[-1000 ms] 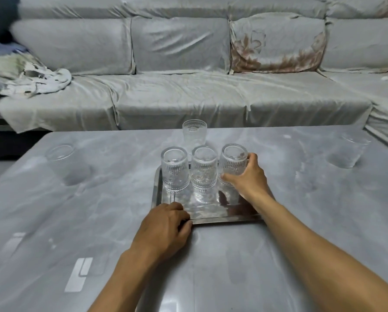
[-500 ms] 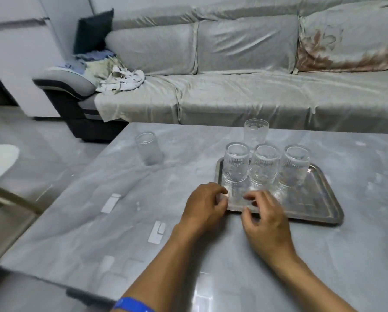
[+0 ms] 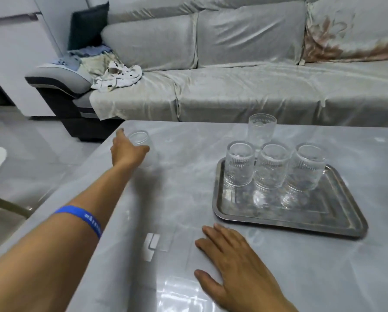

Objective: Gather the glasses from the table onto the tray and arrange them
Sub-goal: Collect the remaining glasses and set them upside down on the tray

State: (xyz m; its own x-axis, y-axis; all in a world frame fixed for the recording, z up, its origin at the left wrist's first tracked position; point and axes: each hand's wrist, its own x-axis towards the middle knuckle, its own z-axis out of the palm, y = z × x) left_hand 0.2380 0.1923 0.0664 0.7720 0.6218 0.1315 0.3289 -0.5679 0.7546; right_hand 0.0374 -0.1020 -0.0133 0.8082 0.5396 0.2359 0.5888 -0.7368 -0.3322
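**Reaching for the stray glass**

The left hand (image 3: 126,152) wraps a smooth clear glass (image 3: 141,143) at the surface's (image 3: 184,176) far left corner, well apart from the steel tray (image 3: 285,219). Three ribbed glasses (image 3: 270,168) line the tray's back edge, leaving room in front. The right hand (image 3: 235,264) lies flat and empty, likely as a brace.

Open tabletop (image 3: 181,176) between lone glass (image 3: 141,145) at far-left corner and tray (image 3: 289,219): no obstacle. Three glasses (image 3: 271,170) fill tray's far row; near half bare. Fourth glass (image 3: 261,129) stands behind row, apparently off tray. Right hand (image 3: 235,264) lies flat on near edge, beside tray's near-left corner.
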